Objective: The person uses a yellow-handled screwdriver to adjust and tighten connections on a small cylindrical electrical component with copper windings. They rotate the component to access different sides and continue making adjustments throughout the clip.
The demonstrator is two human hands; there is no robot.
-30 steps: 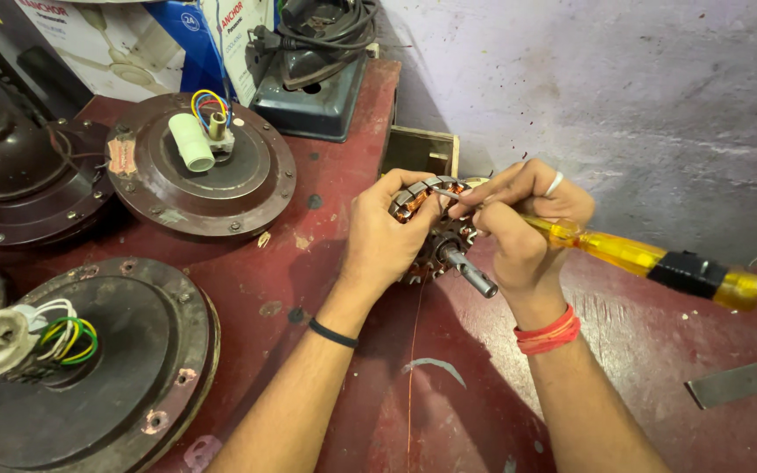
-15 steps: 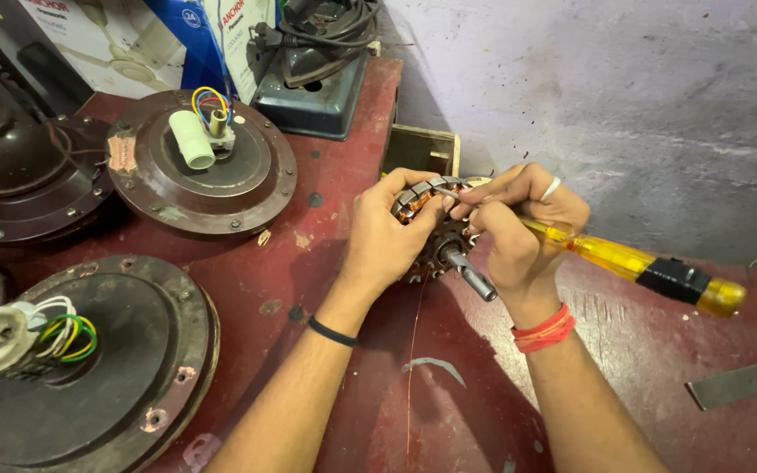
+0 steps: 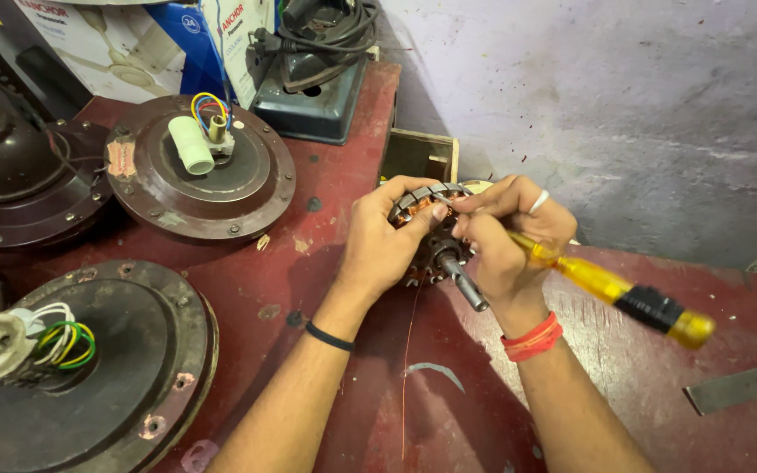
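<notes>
Red workbench (image 3: 326,193): at frame centre a fan stator (image 3: 431,229) is gripped by the left hand (image 3: 383,241); a yellow-handled screwdriver (image 3: 611,289), clasped in the right hand (image 3: 510,241), is pressed into its copper windings, seemingly mostly intact.

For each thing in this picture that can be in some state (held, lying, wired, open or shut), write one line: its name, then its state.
left hand: gripping the stator.
right hand: shut on the screwdriver.
stator: held above the bench, shaft pointing toward the camera.
screwdriver: tip at the stator's windings.
fan motor housing: lying flat, wires sticking up.
red bench: bearing the housings.
</notes>
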